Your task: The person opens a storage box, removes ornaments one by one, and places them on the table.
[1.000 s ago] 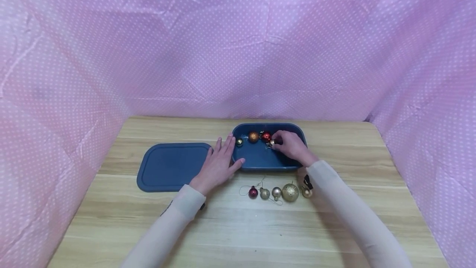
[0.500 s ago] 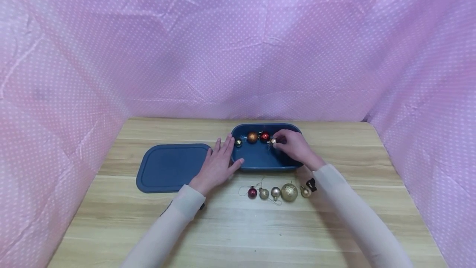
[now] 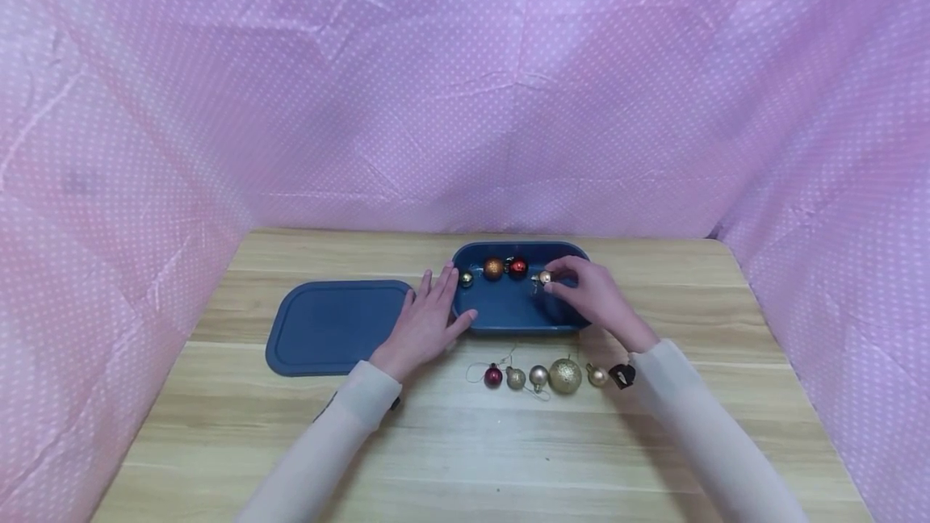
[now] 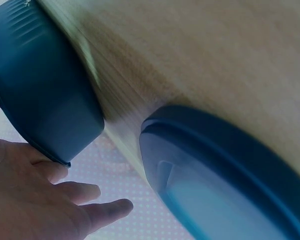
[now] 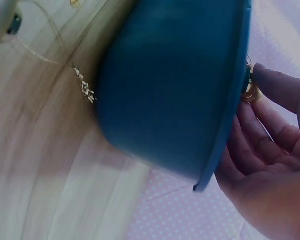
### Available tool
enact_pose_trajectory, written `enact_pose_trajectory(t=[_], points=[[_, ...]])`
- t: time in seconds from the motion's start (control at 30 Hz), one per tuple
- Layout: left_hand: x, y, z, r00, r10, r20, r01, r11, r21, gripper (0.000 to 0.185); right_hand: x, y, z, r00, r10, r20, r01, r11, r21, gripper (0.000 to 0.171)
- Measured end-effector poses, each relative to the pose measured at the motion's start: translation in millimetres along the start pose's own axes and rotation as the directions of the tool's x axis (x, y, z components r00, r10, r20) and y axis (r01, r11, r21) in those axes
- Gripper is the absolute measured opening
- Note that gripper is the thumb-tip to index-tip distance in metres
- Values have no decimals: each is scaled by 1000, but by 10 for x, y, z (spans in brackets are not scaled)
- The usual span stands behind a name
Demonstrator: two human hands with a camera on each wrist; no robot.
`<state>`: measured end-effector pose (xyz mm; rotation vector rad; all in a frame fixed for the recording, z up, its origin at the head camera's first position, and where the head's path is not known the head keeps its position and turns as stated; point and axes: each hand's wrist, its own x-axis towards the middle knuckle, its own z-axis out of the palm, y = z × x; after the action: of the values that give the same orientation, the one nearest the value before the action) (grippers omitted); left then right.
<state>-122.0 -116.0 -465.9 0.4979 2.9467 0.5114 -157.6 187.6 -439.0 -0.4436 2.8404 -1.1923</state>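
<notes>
My right hand [image 3: 592, 294] pinches a small gold Christmas bauble [image 3: 545, 277] between thumb and fingertips, over the right part of a blue box [image 3: 508, 326]. In the right wrist view the bauble [image 5: 250, 91] shows just past the box rim. My left hand [image 3: 427, 320] lies with straight fingers against the box's left rim; in the left wrist view its fingers [image 4: 52, 171] reach along that rim. Inside the box, along its back, are a small gold bauble [image 3: 466, 278], an orange bauble [image 3: 493, 268] and a red bauble [image 3: 517, 267].
A flat blue lid [image 3: 330, 329] lies on the wooden table [image 3: 465, 450] left of the box. In front of the box runs a row of baubles: dark red [image 3: 493, 376], several gold or silvery ones, among them a large glittery one [image 3: 564, 376]. Pink dotted cloth [image 3: 407, 103] hangs behind.
My right hand has drawn a little to the right with the small gold bauble, away from the red one. The left hand stays at the rim.
</notes>
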Motion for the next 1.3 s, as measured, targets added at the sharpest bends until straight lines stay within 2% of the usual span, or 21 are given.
enact_pose_trajectory(t=[0.27, 0.6, 0.77, 1.0, 1.3], points=[[-8, 6, -15, 1000, 9, -8, -9, 1000, -2, 85, -184, -14, -87, 996, -6, -84, 7, 1000, 17, 29], [-24, 8, -48, 1000, -1, 12, 1, 1000, -1, 85, -400, -37, -159, 990, 51, -132, -39, 995, 97, 32], [-16, 3, -43, 1000, -1, 5, 1, 1000, -3, 86, -503, -49, -193, 987, 39, -155, -18, 991, 133, 31], [-11, 6, -29, 1000, 0, 4, 0, 1000, -18, 85, -658, -43, -261, 981, 15, -193, 7, 994, 112, 31], [-27, 28, -42, 1000, 0, 12, 0, 1000, -24, 84, -872, -7, -341, 975, 36, -221, -21, 997, 69, 33]])
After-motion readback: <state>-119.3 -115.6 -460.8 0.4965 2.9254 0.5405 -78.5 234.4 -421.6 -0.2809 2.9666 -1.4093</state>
